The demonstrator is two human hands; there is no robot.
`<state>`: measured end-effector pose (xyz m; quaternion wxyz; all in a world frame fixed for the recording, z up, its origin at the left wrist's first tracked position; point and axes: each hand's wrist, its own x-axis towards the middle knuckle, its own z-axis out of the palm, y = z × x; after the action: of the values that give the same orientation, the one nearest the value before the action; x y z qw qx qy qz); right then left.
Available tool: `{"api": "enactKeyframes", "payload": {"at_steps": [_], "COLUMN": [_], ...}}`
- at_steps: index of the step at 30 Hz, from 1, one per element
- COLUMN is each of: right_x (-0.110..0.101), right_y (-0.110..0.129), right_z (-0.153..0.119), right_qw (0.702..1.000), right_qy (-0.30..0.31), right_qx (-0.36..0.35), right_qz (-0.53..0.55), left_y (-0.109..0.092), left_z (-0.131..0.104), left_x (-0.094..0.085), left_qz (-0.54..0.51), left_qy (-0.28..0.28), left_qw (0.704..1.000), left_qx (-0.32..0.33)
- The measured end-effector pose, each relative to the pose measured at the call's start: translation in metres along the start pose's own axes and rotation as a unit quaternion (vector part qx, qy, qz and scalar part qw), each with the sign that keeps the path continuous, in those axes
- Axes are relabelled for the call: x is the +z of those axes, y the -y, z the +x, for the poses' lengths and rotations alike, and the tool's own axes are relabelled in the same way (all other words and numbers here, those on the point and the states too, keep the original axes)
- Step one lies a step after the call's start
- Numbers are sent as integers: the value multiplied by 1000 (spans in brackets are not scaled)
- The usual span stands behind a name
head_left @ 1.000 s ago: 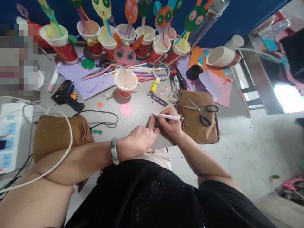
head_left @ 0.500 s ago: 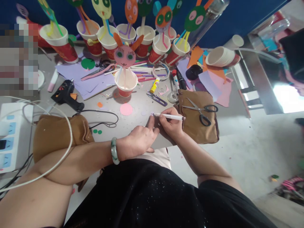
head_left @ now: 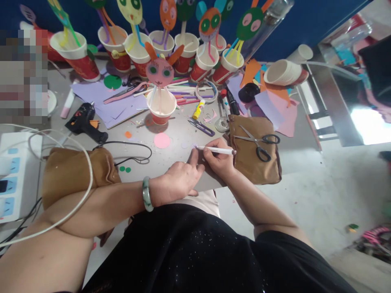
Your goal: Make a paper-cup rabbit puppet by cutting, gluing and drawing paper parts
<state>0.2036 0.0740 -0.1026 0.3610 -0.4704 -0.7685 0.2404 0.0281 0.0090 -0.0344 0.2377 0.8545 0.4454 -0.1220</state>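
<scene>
My right hand (head_left: 219, 158) is closed round a white pen (head_left: 222, 150), its tip on a small purple-marked paper piece (head_left: 195, 146) on the table. My left hand (head_left: 183, 178) lies with its fingers apart and its index fingertip at the lower edge of that piece. A pale purple circle (head_left: 184, 145) and a larger pink circle (head_left: 162, 141) lie to the left of the pen tip. Two small green circles (head_left: 125, 169) are further left. Beyond the pink circle stands a paper cup (head_left: 161, 112) holding a pink face (head_left: 160, 73) with orange ears.
Scissors (head_left: 258, 140) lie on a brown pouch (head_left: 255, 171) at the right. At the left are a black glue gun (head_left: 87, 122), another brown pouch (head_left: 77, 171) and a white power strip (head_left: 23, 162). Cups with paper faces line the back, before stacked cups (head_left: 282, 73).
The pen tip has shifted very slightly left with my right hand. My left hand stays in place, and the objects on the table look the same.
</scene>
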Motion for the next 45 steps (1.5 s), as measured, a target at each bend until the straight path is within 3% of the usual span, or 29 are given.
{"api": "enactKeyframes", "payload": {"at_steps": [45], "right_x": [0], "right_y": [-2], "right_z": [0], "right_qw": [1000], "right_qy": [-9], "right_qx": [1], "right_qz": [-6], "left_y": [-1], "left_z": [0], "left_x": [0], "left_qz": [23], "left_qy": [-7], "left_qw": [1000], "left_qx": [1]}}
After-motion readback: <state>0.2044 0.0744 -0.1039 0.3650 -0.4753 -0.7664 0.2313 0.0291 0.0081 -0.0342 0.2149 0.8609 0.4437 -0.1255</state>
